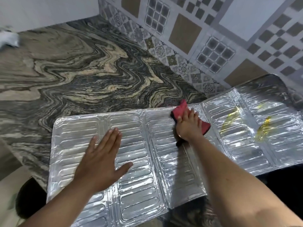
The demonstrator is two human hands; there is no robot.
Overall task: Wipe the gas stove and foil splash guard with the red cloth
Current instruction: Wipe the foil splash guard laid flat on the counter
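The silver foil splash guard (136, 190) lies unfolded and flat on the marbled counter, its embossed panels running from lower left to upper right. My left hand (101, 159) rests flat on a left panel, fingers spread, holding nothing. Pressed against the guard's far edge near the middle is the red cloth (180, 108), with my right hand (188, 125) on top of it. Yellow smears (264, 126) mark the right panels. The gas stove shows only as a dark patch (282, 182) at the lower right, mostly hidden by the guard.
The swirled grey and beige stone counter (82, 71) stretches to the left and back. A patterned tiled wall (213, 38) rises behind it. Something white and blurred (9, 39) sits at the far left edge. The counter's front edge drops off at lower left.
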